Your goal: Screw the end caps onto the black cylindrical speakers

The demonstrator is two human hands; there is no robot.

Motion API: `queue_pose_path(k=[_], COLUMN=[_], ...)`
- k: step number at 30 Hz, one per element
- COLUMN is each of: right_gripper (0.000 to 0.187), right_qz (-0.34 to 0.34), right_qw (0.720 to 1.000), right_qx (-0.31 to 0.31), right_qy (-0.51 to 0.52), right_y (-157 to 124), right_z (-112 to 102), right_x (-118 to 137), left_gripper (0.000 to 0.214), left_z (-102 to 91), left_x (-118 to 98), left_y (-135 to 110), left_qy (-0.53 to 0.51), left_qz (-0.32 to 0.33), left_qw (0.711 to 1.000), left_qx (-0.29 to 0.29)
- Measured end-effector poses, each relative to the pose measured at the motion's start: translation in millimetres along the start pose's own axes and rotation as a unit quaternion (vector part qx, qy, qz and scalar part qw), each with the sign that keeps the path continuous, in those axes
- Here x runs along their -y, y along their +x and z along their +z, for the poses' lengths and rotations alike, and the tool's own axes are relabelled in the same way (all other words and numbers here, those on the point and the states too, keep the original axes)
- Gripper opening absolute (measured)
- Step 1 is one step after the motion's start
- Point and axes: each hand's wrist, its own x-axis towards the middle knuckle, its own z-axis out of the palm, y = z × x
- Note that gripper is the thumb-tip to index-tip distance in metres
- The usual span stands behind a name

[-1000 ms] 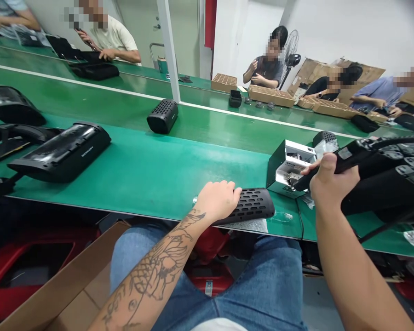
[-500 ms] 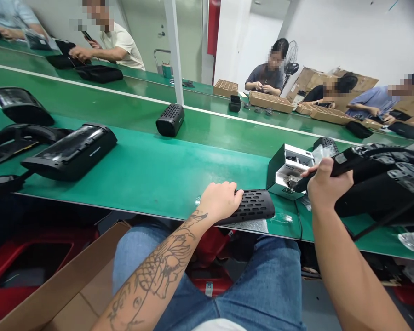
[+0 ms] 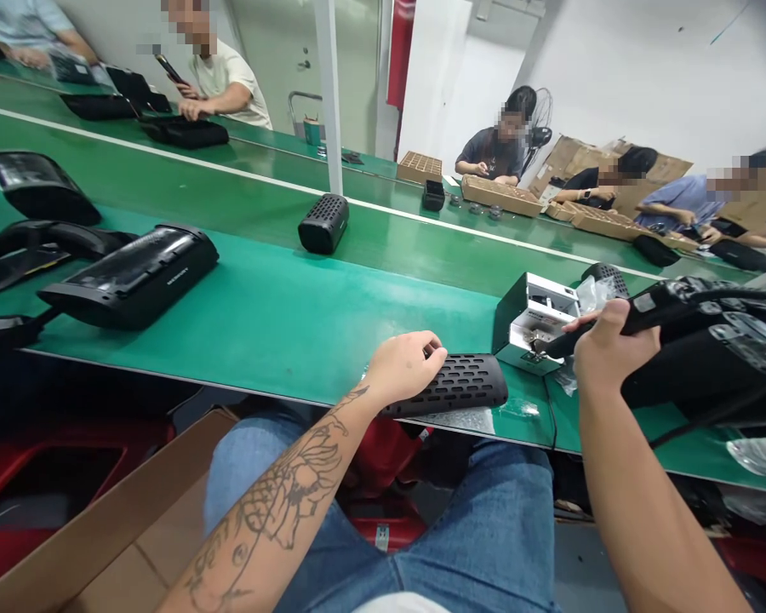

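Right hand (image 3: 614,345) grips black rod-shaped tool (image 3: 643,308) at silver-and-black box (image 3: 511,322) | left hand (image 3: 405,368) on black slotted casing (image 3: 471,381), hold unclear | likely tip-loading; next needs steady aim

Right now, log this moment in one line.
left hand: on slotted housing | right hand: gripping black tool | tool tip: at silver-black box

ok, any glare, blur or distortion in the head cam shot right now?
Head view: pale sheen on the green tabletop beyond the left hand; reflections on the glossy top of the black housing at left; white post leaning, lens or head tilt unclear; far workers' faces pixelated; both hands reasonably sharp, right included.
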Motion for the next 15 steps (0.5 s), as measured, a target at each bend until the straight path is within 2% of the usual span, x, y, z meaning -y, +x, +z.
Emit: queue_pose_path(k=[5, 7, 8, 10, 12, 13, 15], right_gripper=[0.016, 0.022, 0.029, 0.044, 0.053, 0.053, 0.051], right_qz=[0.013, 0.032, 0.048, 0.082, 0.101, 0.105, 0.106], right_qw=[0.998, 0.990, 0.981, 0.942, 0.877, 0.845, 0.800], right_qx=[0.005, 0.033, 0.067, 0.191, 0.317, 0.362, 0.405], right_qy=[0.061, 0.131, 0.174, 0.264, 0.346, 0.380, 0.429], right_y=[-9.2, -19.6, -27.0, -46.5, -71.6, -85.5, -113.2], right_z=[-7.8, -12.4, -14.4, -15.5, -10.0, -4.3, 11.1], right_x=[48.4, 75.4, 88.7, 112.5, 130.6, 137.3, 145.8], left_gripper=[0.019, 0.016, 0.015, 0.013, 0.012, 0.011, 0.009], left_z=[1.7, 5.4, 7.5, 11.1, 13.1, 13.1, 11.1], left_x=[10.2, 15.6, 18.1, 22.0, 23.8, 23.8, 22.1], left_y=[6.1, 9.6, 11.3, 14.4, 16.3, 16.5, 14.9], left_qy=[-0.114, -0.161, -0.183, -0.221, -0.241, -0.243, -0.242], left_qz=[-0.040, -0.035, -0.031, -0.025, -0.025, -0.028, -0.039], left_qw=[0.991, 0.983, 0.979, 0.970, 0.964, 0.964, 0.965], left_qx=[-0.052, -0.078, -0.088, -0.101, -0.105, -0.104, -0.096])
